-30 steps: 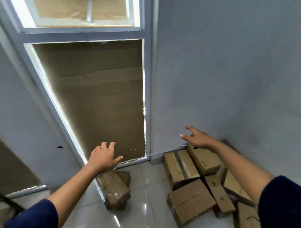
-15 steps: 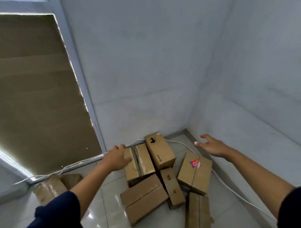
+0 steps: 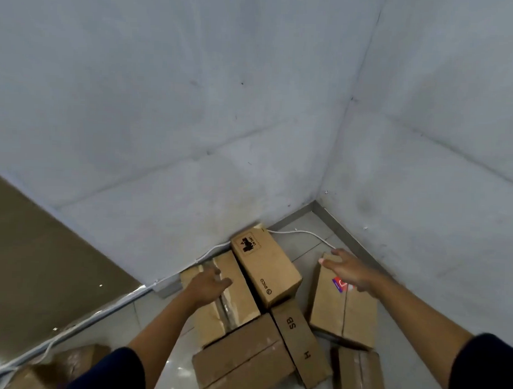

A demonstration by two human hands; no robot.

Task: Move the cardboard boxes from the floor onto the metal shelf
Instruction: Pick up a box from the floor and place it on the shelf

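Note:
Several brown cardboard boxes lie in a heap on the tiled floor in the room's corner. My left hand [image 3: 207, 284] reaches down over a taped box [image 3: 234, 298] at the heap's left, fingers loosely extended and holding nothing. My right hand [image 3: 347, 268] hovers with spread fingers over a box with a red sticker [image 3: 337, 310] on the right. Between them sits a box with a black printed label [image 3: 266, 266] against the wall. A long narrow box marked "SB" [image 3: 298, 338] and a larger box [image 3: 243, 365] lie nearer me. No metal shelf is in view.
Grey walls [image 3: 223, 106] meet in the corner behind the heap. A white cable [image 3: 303, 233] runs along the skirting. A brown covered glass panel [image 3: 29, 259] stands at the left, with another box [image 3: 69, 365] at the lower left. One more box [image 3: 358, 375] lies at the bottom right.
My view has swung right and down from the covered window to the corner. Both hands have dropped closer to the boxes, the left over the taped box, the right over the stickered one.

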